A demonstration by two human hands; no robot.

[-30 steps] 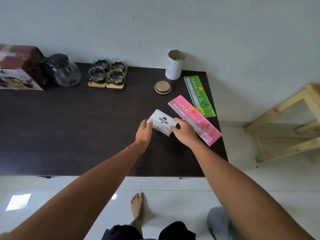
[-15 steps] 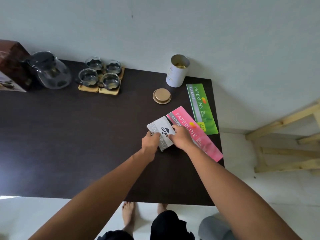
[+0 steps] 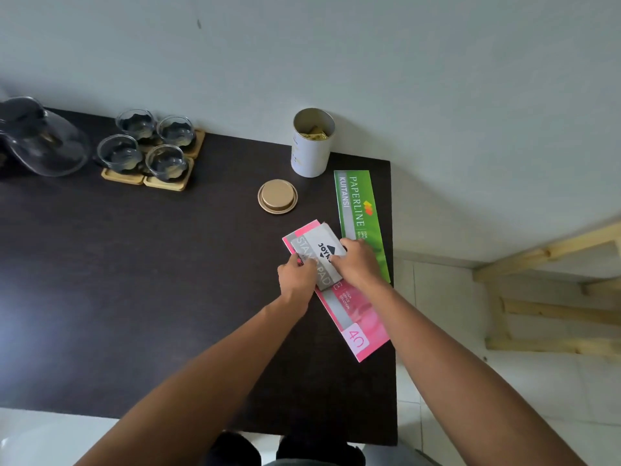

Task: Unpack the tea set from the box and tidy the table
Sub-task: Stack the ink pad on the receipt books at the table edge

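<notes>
Both hands hold one small grey stamp-pad box (image 3: 319,255) right of the frame's centre, lying on the upper end of the pink receipt book (image 3: 349,317), its long axis roughly along the book's. The left hand (image 3: 297,277) pinches its left edge; the right hand (image 3: 358,264) curls over its right edge. Counted: two receipt books, the other green (image 3: 361,210), one tin (image 3: 311,146), one lid (image 3: 278,196), four glass cups (image 3: 166,161), one teapot (image 3: 40,136) upper left.

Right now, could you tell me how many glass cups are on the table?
4, clustered on wooden coasters at the table's back left: two rear, two front. None appears hidden.
</notes>
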